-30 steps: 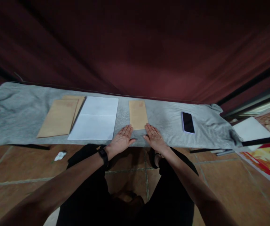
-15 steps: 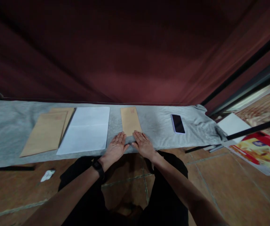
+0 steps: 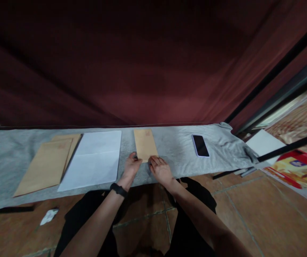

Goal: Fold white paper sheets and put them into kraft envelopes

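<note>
A small brown envelope (image 3: 145,144) lies upright before me on the grey cloth, with a faint reddish print at its top right. At its lower left corner my left hand (image 3: 131,166) pinches the edge, thumb on top and fingers curled. My right hand (image 3: 162,170) has its bent fingers closed on the lower right corner, thumb tucked near the bottom edge. To the left is a white sheet of paper (image 3: 93,160) with a crease across it. Larger brown envelopes (image 3: 45,164) overlap beside that sheet.
A phone (image 3: 200,145) in a light case lies on the right of the cloth-covered bench (image 3: 174,142). A dark red curtain (image 3: 142,71) hangs behind. On the right are a black metal bar (image 3: 292,147) and a colourful box (image 3: 300,173). A crumpled tissue (image 3: 49,216) lies on the tiled floor.
My hands have gone from lying flat with fingers stretched at the envelope's bottom edge to curled fingers at its lower corners. The view has tilted slightly, so the bench sits lower.
</note>
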A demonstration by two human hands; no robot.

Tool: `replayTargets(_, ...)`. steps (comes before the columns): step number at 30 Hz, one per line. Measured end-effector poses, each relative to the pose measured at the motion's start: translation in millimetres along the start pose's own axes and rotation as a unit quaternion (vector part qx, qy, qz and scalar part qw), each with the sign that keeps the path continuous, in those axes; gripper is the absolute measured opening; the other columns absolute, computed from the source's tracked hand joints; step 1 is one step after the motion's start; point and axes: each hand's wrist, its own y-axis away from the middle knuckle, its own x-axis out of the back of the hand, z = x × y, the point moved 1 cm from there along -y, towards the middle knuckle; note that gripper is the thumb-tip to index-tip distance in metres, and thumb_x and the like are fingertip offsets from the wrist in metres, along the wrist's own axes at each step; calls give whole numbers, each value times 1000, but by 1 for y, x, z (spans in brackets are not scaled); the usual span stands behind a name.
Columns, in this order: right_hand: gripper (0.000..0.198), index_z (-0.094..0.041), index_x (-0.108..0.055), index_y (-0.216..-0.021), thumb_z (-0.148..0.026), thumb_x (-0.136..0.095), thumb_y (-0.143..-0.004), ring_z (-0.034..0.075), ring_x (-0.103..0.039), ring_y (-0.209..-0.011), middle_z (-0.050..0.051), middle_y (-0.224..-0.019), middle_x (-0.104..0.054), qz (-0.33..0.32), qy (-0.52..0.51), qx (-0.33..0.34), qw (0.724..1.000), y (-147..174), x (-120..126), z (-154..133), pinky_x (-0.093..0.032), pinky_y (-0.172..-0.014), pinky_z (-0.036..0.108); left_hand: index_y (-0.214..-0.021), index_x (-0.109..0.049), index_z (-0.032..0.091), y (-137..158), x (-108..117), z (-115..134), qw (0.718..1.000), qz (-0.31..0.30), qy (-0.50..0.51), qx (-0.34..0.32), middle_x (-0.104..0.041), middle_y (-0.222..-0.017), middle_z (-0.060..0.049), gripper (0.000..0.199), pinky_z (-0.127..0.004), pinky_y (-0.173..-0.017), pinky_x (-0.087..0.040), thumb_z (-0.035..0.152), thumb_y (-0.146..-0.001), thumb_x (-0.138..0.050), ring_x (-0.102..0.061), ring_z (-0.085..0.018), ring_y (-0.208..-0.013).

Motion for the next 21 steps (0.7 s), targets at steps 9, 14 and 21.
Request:
replayTargets(9,42,-17,-59,-140,-16,-44,-101,25,-69,-110,15,-135,-68,15,-39,-92,995,-12,14,8,-52,-93,34,-116,-65,18,22,-12,62,979,-16,184,87,-63,-71,3,49,-24,-58,-45,32,-71,-77,-59,-12,-62)
replayTargets(14,33,-19,-72,-95,-40,-46,-101,22,-71,-81,8,-87,-76,138,-373,-262,879,-20,31,42,-53,-75,29,-113,-66,22,22,-11,73,954,56,273,111,-70,-109,-6,48,-25,-73,-52,47,-75,-82,-67,-18,-98)
replayTargets(21,39,-18,-67,-75,-52,-83,-63,12,-59,-58,1,-67,-67,39,-690,-292,661,-15,31,58,-52,-60,25,-105,-67,21,-4,21,57,866,96,446,206,-73,-107,-8,24,-28,-80,-58,38,-89,-72,-71,-17,-94)
